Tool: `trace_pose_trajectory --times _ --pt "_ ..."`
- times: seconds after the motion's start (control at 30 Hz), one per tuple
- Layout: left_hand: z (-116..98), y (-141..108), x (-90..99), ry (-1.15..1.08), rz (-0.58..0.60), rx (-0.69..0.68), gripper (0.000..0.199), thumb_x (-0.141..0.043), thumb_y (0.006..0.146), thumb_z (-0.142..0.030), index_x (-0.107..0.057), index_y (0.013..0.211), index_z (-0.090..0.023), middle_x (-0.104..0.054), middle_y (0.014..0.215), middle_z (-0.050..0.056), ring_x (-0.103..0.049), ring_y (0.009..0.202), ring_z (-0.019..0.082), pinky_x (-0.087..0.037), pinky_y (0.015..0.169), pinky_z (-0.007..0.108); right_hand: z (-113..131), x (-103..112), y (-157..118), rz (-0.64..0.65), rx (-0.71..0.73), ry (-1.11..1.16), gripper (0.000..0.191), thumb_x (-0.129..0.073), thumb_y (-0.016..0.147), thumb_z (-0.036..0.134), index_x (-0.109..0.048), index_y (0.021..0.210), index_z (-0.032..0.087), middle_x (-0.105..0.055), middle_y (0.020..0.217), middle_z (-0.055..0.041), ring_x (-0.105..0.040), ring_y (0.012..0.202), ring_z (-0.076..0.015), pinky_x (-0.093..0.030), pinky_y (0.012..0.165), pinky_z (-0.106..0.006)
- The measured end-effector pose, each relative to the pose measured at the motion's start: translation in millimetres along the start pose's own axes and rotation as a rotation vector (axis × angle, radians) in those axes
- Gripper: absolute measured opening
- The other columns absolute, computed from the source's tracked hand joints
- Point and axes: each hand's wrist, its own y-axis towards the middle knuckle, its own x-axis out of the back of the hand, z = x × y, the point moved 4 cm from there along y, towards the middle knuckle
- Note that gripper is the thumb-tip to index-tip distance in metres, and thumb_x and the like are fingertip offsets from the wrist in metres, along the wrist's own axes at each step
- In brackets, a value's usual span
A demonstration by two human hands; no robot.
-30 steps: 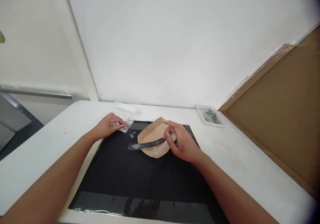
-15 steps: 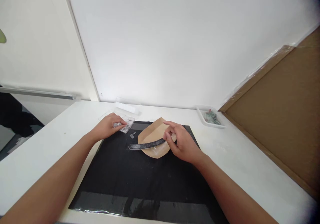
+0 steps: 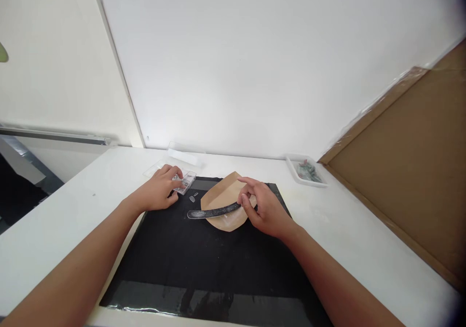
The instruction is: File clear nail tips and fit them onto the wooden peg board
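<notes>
A black mat (image 3: 204, 264) lies on the white table (image 3: 54, 220). On its far part rests a tan paper sheet (image 3: 224, 196), and a long dark curved file (image 3: 213, 212) lies across it. My right hand (image 3: 264, 208) grips the right end of the file. My left hand (image 3: 160, 191) rests at the mat's far left corner, fingers on a small clear plastic box (image 3: 185, 182). Two small clear nail tips (image 3: 192, 197) lie on the mat beside the box.
A white tray (image 3: 306, 171) with greenish bits stands at the back right. A clear lid (image 3: 184, 156) lies near the wall. A large brown cardboard panel (image 3: 407, 171) leans along the right side. A white wall closes the back.
My left hand has shifted slightly toward me and to the right, fingers curling at the clear box. My right hand and the file have stayed put.
</notes>
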Motion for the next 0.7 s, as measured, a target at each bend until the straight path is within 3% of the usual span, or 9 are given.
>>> trace_pose_trajectory --times 0.37,0.7 --pt "5 1 -1.2 -0.117 0.003 0.006 0.027 -0.063 0.087 -0.024 -0.082 0.106 -0.027 -0.064 0.116 0.009 -0.048 0.112 0.030 -0.046 0.101 0.045 -1 -1 0 0.002 0.003 0.010 0.046 -0.047 0.107 0.022 -0.036 0.151 0.026 -0.071 0.092 -0.0020 -0.070 0.084 -0.0237 -0.051 0.099 -0.053" --pt "11 2 -0.5 -0.235 0.015 0.030 0.026 -0.062 0.097 -0.042 -0.083 0.105 -0.029 -0.067 0.111 0.009 -0.051 0.110 0.029 -0.046 0.098 0.044 1 0 0 0.007 0.011 -0.022 0.043 -0.047 0.107 0.022 -0.040 0.148 0.025 -0.072 0.092 -0.0027 -0.072 0.087 -0.0250 -0.052 0.102 -0.055"
